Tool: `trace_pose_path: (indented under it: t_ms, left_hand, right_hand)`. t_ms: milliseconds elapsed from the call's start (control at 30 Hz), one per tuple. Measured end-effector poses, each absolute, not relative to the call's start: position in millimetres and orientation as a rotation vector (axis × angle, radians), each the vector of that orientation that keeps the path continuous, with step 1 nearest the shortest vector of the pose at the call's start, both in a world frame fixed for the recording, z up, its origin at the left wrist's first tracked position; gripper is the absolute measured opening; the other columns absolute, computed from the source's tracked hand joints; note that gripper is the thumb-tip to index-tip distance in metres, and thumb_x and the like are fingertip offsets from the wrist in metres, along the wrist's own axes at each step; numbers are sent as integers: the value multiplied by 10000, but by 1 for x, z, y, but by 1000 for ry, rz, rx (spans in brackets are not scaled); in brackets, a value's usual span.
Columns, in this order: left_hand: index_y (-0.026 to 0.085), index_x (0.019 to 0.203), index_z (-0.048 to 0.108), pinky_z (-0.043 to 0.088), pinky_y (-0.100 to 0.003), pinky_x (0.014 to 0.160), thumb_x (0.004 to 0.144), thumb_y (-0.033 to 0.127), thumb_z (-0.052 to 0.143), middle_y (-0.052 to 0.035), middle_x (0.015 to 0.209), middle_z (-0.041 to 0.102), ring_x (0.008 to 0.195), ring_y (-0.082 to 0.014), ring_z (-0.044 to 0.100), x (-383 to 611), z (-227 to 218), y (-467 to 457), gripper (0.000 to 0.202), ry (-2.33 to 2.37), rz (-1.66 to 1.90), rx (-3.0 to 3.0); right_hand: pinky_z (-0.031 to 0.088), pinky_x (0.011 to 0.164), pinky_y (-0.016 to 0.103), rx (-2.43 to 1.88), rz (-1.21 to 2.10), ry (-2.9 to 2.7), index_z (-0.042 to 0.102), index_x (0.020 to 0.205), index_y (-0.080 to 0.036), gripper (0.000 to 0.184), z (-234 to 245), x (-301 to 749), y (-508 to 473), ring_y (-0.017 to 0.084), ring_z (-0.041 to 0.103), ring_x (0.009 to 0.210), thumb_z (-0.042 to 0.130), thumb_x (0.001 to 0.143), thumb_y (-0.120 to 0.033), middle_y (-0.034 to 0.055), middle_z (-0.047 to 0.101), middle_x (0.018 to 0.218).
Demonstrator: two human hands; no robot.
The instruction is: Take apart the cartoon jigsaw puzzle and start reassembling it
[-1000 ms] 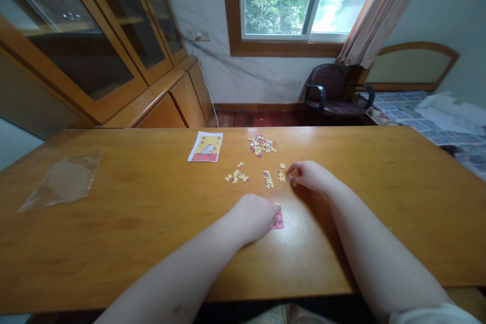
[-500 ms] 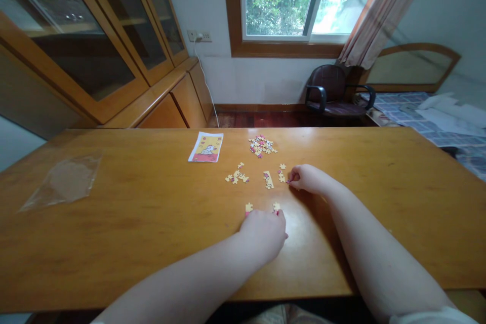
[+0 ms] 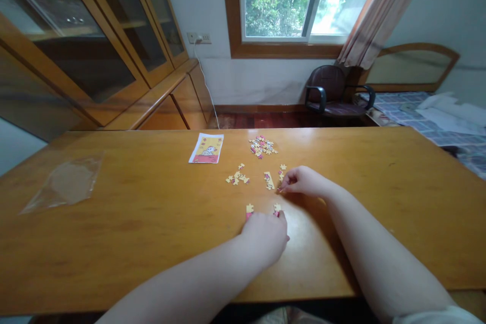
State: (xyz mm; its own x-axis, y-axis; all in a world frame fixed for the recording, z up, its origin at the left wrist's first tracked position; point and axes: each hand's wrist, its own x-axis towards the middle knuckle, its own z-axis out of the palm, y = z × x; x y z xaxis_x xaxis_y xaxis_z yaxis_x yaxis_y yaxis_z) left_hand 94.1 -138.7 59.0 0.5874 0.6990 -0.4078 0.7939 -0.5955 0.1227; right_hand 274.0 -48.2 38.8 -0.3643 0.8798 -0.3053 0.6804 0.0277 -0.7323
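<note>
No readable text, label, brand, number or sign; printed card (image 3: pixel 208 149): small marks around the drawing, too small to tell if lettering; puzzle pieces (image 3: pixel 262 147): prints too small to read; plastic bag (image 3: pixel 71 180), wall socket (image 3: pixel 205 38): nothing legible.

The wood-surfaced worktop (image 3: pixel 152 212) carries a transparent plastic bag (image 3: pixel 70 179), lying flat near its left end. Beyond the far left side stands a wooden cabinet (image 3: pixel 132 68) with glazed doors; beside it, a white cable (image 3: pixel 205 81) runs down the wall from a wall socket (image 3: pixel 204 38). A wood-framed window (image 3: pixel 279 5) is flanked on the right by a pink curtain (image 3: pixel 387 15), below which a dark armchair (image 3: pixel 329 86) stands near a bed (image 3: pixel 413 104) with checked bedding and an arched headboard (image 3: pixel 406 69).
</note>
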Motion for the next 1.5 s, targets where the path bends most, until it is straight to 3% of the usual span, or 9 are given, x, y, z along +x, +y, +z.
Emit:
trace_pose_path:
  t_ms: [200,800,1500]
  left_hand:
    - [70,1343,460,524,-401,667,884,376,505,-199,896,699,845,-322,684,94,60,-138,553,1202,-463,2525]
    - [57,1335,460,522,-374,671,889,370,492,-203,911,697,856,-306,683,93,59,-138,546,1179,-445,2545]
    - [62,1309,487,523,-392,653,885,372,498,-189,858,703,831,-322,685,93,57,-138,525,1186,-423,2554]
  right_hand:
    - [473,702,235,-1517,1410,-2132,768,831,-217,194,34,264,-52,179,664,781,709,658,-281,2,749,809]
    - [433,612,210,-1596,1208,-2306,773,803,-245,179,33,254,-57,130,610,622,653,672,-224,-25,731,726]
    - [453,665,223,-1516,1051,-2397,741,786,-210,109,31,254,-56,141,630,695,651,731,-238,-1,725,779]
